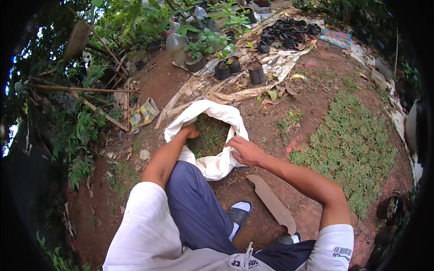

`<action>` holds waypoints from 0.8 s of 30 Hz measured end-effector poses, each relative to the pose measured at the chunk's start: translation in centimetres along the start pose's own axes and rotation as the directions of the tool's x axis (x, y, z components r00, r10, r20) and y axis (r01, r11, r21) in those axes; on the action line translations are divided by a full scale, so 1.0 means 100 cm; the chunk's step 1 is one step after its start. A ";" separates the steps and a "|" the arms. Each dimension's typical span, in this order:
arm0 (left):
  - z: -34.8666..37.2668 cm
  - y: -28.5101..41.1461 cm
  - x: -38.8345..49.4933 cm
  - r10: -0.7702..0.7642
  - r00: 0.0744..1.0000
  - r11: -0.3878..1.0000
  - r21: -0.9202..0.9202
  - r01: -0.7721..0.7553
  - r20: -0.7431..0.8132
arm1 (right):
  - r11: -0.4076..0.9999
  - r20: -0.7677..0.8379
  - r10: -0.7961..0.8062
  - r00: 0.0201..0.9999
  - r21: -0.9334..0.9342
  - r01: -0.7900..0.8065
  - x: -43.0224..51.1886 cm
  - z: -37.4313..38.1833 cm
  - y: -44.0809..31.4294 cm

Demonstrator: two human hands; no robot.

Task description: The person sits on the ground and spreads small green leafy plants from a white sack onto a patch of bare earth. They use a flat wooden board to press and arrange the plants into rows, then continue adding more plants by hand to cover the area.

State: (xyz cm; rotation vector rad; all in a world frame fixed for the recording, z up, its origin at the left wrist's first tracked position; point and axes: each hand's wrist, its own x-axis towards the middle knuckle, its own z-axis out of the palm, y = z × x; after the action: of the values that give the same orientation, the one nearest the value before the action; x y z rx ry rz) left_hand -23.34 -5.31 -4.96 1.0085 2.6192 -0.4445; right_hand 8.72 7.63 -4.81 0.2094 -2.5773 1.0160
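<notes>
A white woven sack (217, 171) with a rolled-down rim stands on the soil before my knees. Green and dry plant clippings (212, 135) lie inside it. My left hand (192, 130) reaches over the left rim into the mouth; its fingers are mostly hidden, so any grip there is unclear. At the right side of the rim, my right hand (244, 150) pinches the folded cloth between thumb and fingers. A flat brown board (273, 205), notched at its ends, lies on the ground below my right forearm, close to my sandals (239, 213).
A wide patch of green cuttings (346, 155) covers the soil at right. Potted seedlings (222, 70) and a heap of black planting bags (288, 34) are on a dirty sheet (281, 62) ahead. Bamboo poles (84, 89) and a crumpled printed packet (145, 114) lie at left.
</notes>
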 end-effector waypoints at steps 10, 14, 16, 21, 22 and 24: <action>0.025 -0.012 0.005 0.080 0.981 0.988 -0.144 -0.055 0.177 | 0.905 0.213 0.124 0.969 -0.424 -0.023 0.064 0.053 0.027; 0.011 -0.012 -0.005 0.140 0.969 0.982 -0.150 -0.110 0.203 | 0.801 0.248 0.386 0.888 -0.568 -0.189 0.073 0.052 0.028; 0.012 -0.011 -0.010 0.149 0.982 0.987 -0.069 -0.142 0.113 | 0.774 0.259 0.438 0.861 -0.595 -0.215 0.077 0.048 0.030; 0.001 -0.004 -0.014 0.186 0.949 0.980 -0.124 -0.158 0.255 | 0.750 0.292 0.536 0.792 -0.596 -0.288 0.088 0.056 0.043; -0.006 0.000 -0.016 0.194 0.917 0.974 -0.181 -0.137 0.349 | 0.741 0.292 0.538 0.791 -0.611 -0.279 0.090 0.059 0.047; -0.016 0.009 -0.026 0.170 0.938 0.980 -0.156 -0.128 0.301 | 0.730 0.301 0.537 0.788 -0.634 -0.256 0.093 0.065 0.055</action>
State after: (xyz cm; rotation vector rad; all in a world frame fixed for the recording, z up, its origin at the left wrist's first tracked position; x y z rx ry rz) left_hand -21.14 -5.53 -2.65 0.9936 2.2406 -0.3541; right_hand -3.13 7.20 -9.08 -0.3442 -3.3421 0.2623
